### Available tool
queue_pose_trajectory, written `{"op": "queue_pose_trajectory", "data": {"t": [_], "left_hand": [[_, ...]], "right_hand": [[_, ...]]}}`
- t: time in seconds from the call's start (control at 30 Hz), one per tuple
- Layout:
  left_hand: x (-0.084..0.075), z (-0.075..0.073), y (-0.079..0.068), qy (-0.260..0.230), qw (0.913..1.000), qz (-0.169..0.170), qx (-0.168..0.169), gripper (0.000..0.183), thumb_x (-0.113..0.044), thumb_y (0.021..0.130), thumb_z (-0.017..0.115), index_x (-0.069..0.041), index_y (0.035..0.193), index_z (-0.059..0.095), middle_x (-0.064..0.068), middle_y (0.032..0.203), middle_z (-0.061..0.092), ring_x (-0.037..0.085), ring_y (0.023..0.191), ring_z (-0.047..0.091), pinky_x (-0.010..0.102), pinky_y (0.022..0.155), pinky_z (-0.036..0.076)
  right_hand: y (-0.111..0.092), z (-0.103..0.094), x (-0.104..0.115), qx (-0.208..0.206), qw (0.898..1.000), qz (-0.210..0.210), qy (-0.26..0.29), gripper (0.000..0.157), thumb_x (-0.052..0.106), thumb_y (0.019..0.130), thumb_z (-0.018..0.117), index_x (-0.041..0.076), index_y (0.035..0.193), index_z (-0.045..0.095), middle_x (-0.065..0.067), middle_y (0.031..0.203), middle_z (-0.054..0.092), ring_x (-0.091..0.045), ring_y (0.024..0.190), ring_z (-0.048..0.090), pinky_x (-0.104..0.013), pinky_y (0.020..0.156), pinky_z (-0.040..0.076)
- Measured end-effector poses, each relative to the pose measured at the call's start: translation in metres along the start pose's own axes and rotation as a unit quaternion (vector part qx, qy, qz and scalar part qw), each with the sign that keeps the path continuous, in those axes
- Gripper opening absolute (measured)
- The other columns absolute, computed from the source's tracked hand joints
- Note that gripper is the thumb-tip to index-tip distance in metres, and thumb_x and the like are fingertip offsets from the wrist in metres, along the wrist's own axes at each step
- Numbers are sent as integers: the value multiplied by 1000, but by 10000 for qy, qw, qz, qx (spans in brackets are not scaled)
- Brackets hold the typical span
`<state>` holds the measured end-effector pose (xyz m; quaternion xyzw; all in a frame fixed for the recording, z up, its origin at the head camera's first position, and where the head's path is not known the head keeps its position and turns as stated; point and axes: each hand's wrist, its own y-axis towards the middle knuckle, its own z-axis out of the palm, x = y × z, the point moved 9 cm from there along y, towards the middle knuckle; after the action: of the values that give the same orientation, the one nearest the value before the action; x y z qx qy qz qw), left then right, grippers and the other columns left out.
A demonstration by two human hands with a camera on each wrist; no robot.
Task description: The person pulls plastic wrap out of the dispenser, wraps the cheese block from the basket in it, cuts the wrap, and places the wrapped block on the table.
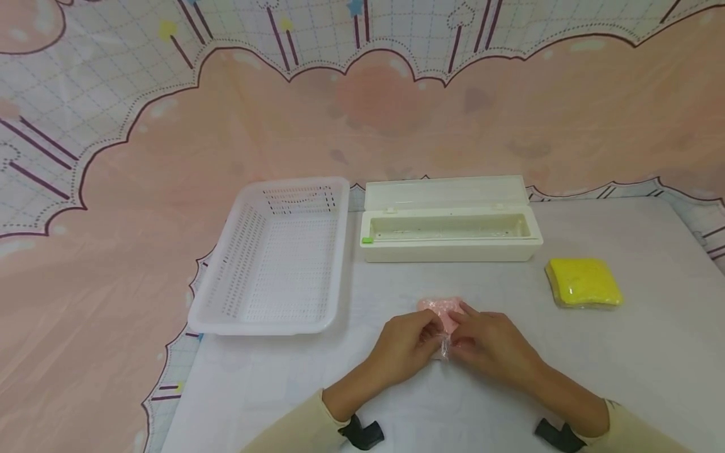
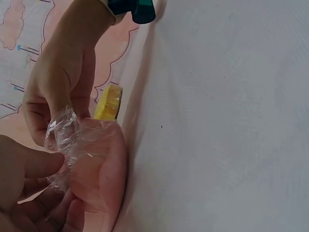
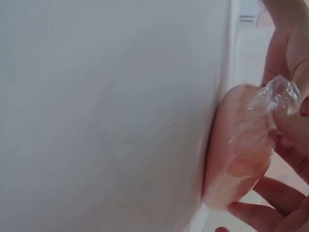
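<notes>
A pink block of what looks like clay, wrapped in clear film, lies on the white tabletop between the two hands. My left hand pinches the gathered plastic wrapper on its near side. From the other side, my right hand has its thumb and fingers at the same wrapper. Other right fingers touch the side of the pink block. Film bunches up above the block in both wrist views. Fingers partly cover the block in the head view.
A white perforated basket stands at the left. Behind the hands is a long cream box with its lid raised. To the right lies a yellow wrapped block. A patterned pink cloth surrounds the back and left of the table.
</notes>
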<state>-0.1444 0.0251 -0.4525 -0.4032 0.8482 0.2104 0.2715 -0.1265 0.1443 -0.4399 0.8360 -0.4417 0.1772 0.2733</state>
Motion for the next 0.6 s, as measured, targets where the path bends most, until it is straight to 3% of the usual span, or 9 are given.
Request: {"op": "queue_pose_trajectory", "data": {"t": [0.1,0.2,0.4,0.47,0.6], "left_hand": [[2,-1,-1,-272,9996,-16,-20,6,-13,92,73,-14,96,68,-5,87,70,-1,79,60,10,71,47],[2,0,-2,-335,9994,25,76,14,-20,88,79,-15,94,68,-6,90,65,1,81,57,10,73,46],[-8,9,-6,730,9960,435,281,45,-40,79,88,-18,106,59,-8,102,55,3,84,52,11,73,43],[-13,8,-6,1051,9923,647,138,41,-37,81,88,-18,107,63,-6,105,57,4,86,57,12,73,46],[-19,6,-7,1178,9894,848,-41,18,-31,84,86,-23,95,74,-7,107,62,5,90,63,15,74,48]], "right_hand": [[1,-1,-4,-145,9990,312,269,15,6,75,88,15,81,80,-4,95,80,-31,118,69,-43,88,59],[0,-2,-9,-189,9972,619,374,15,4,77,87,14,86,80,-7,105,79,-31,118,69,-45,90,58],[-1,-2,-15,-222,9947,916,415,15,4,77,87,16,84,82,-5,112,78,-32,116,70,-51,94,56],[-1,-1,-17,-129,9938,1009,459,14,7,77,88,17,85,82,-4,113,78,-31,116,70,-50,95,55],[0,2,-19,124,9930,1069,478,12,12,79,88,20,87,82,-2,115,77,-28,114,70,-48,95,56]]}}
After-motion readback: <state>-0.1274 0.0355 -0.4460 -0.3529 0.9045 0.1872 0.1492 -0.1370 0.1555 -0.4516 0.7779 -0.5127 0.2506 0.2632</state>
